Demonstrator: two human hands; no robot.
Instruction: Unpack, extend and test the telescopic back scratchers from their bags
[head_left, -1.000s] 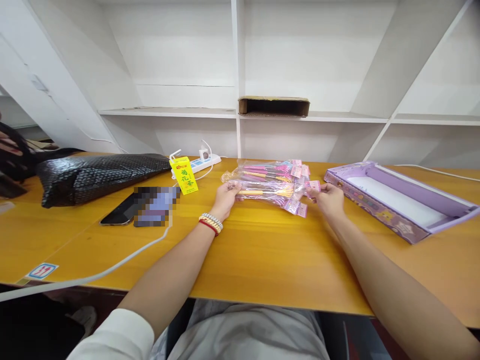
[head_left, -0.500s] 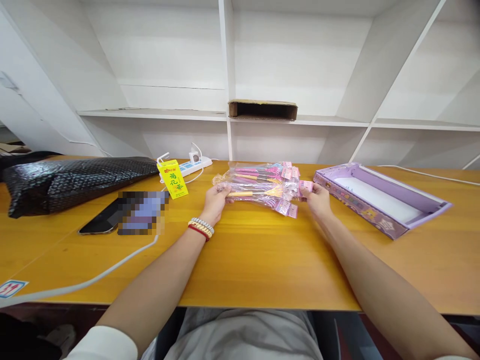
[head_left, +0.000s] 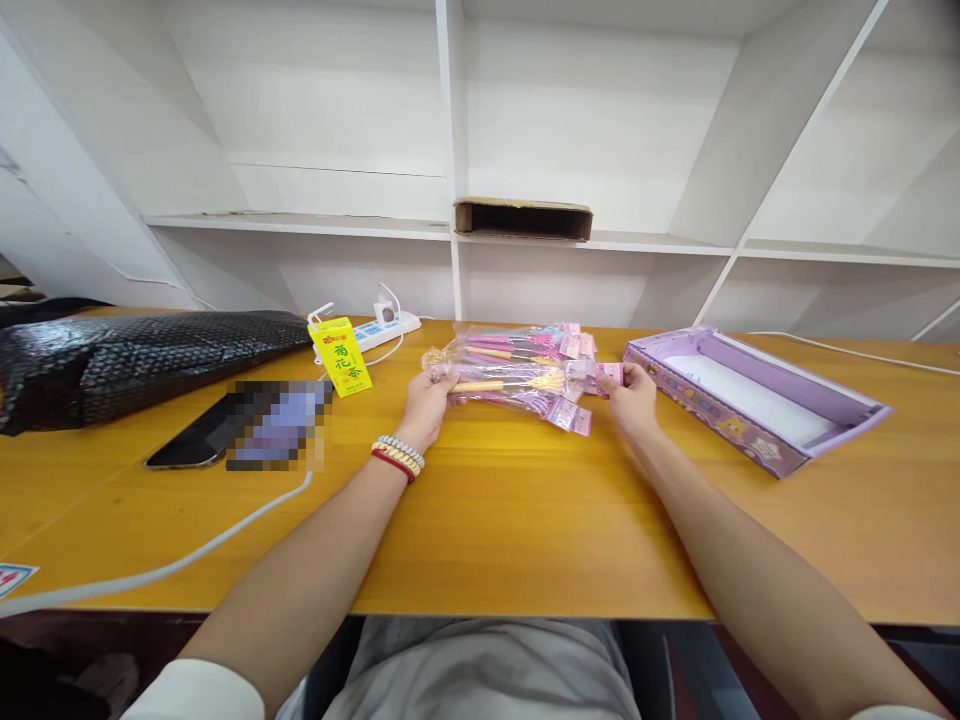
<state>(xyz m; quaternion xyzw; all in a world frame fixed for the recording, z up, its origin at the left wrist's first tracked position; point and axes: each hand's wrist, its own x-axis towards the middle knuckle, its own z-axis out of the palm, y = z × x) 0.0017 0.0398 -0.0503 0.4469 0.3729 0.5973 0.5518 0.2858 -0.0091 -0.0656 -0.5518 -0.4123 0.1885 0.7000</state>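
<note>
Both hands are closed on a bundle of cellophane-wrapped pens (head_left: 517, 375), which lies on the yellow wooden bench (head_left: 510, 510) just left of the open purple box (head_left: 750, 400). The left hand (head_left: 426, 400), with bead bracelets at the wrist, pinches the bundle's left end, where the clear wrappers gather into loose tails; the right hand (head_left: 632, 398) grips the right end, at the pink header cards nearest the purple box. The bundle looks light, and each pen inside should be stiff, but the sleeves are glossy film, so the packets will likely slide over one another and fan out if held only at one end. The header cards seem to be thin card that could crease or tear, though at this distance it is hard to tell card from film. The safer hold is probably around the middle of the bundle, or at both ends together, pressing the packets into one stack. Farther left of the purple box than the bundle stand a yellow drink carton (head_left: 340, 356) and a white power strip (head_left: 386, 325), both apart from the hands.
</note>
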